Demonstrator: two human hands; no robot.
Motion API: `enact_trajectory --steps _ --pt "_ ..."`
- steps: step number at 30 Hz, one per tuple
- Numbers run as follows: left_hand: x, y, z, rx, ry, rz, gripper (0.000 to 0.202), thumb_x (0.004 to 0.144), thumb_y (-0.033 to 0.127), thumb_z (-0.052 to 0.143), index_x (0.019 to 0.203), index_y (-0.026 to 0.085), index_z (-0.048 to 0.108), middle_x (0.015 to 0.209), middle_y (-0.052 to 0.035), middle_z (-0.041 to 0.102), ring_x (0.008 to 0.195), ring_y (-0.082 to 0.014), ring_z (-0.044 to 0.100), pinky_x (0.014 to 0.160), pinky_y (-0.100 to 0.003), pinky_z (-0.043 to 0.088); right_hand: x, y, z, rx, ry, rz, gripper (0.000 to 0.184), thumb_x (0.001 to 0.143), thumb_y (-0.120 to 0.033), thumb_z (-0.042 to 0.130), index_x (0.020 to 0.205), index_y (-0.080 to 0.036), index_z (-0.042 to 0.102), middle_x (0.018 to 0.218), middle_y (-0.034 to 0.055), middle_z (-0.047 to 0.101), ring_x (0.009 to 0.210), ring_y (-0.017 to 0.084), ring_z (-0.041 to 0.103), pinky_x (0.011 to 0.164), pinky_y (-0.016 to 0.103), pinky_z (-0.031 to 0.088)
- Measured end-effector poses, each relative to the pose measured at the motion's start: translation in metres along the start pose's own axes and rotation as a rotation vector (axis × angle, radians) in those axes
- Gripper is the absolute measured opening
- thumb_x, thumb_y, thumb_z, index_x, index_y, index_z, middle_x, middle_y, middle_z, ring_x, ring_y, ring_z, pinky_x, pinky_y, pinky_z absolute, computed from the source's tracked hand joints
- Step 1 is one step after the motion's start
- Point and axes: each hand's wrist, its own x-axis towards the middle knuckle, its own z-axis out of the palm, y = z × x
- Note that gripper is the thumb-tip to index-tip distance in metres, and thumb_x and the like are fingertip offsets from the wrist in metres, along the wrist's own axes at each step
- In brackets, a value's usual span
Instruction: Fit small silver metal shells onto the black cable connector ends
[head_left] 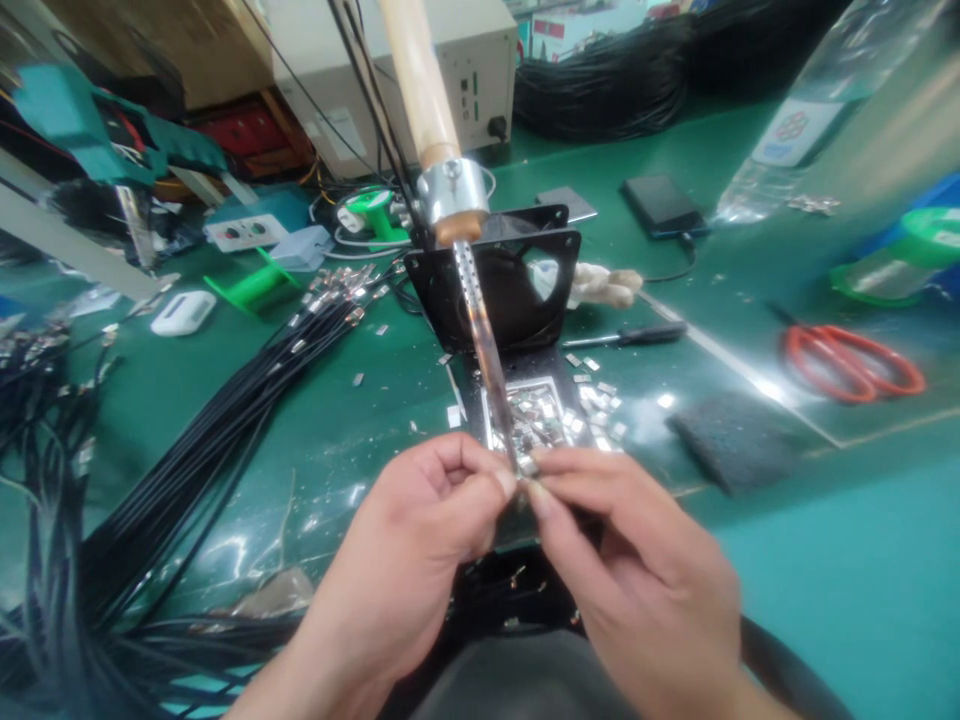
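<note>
My left hand (420,520) is closed in a pinch beside the tip of a soldering iron (487,365); what sits between its fingertips is too small to make out. In the fingers of my right hand (637,550) is a small metal connector (528,466), held right by the iron's tip. The iron hangs tip-down in a metal clamp (456,190), its wooden handle (424,90) uppermost. Just beyond my fingertips, a shallow tray (559,395) contains several loose metal connector pieces, with more scattered to its right.
A black fan (427,300) stands behind the iron. Bundled black cables (217,440) with metal ends cover the left side. To the right are a screwdriver (652,334), red-handled scissors (847,362), a dark pad (731,440), a solder spool (892,255) and a plastic bottle (802,130).
</note>
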Motion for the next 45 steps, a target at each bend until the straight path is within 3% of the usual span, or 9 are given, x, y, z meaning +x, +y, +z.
enact_trajectory --steps 26,38,45 --pt "-0.0021 -0.0002 0.0017 -0.011 -0.008 -0.007 0.022 0.076 0.025 0.079 0.066 0.016 0.063 0.052 0.0083 0.046 0.049 -0.0039 0.034 0.046 -0.017 0.029 -0.0007 0.0001 -0.0002 0.006 -0.004 -0.006 0.013 0.092 -0.006 0.071 0.091 -0.018 0.078 0.102 0.0004 0.08 0.094 0.006 0.076 0.096 0.01 0.056" --pt "-0.0008 0.0009 0.0007 -0.022 -0.019 -0.01 0.021 0.078 0.023 0.078 0.068 0.016 0.062 0.052 0.009 0.044 0.05 -0.0036 0.033 0.047 -0.017 0.026 0.0003 -0.0009 0.0004 -0.003 0.006 0.0 0.014 0.092 -0.007 0.072 0.092 -0.02 0.077 0.101 0.0019 0.081 0.09 0.012 0.078 0.09 0.021 0.064" --pt "-0.0015 0.001 0.0021 -0.016 -0.018 -0.009 0.021 0.078 0.023 0.078 0.068 0.016 0.061 0.052 0.0089 0.045 0.049 -0.0035 0.033 0.047 -0.018 0.027 -0.0017 -0.0006 0.0003 -0.005 0.012 0.004 0.014 0.092 -0.006 0.071 0.091 -0.019 0.077 0.1 0.0019 0.08 0.091 0.01 0.077 0.092 0.018 0.062"
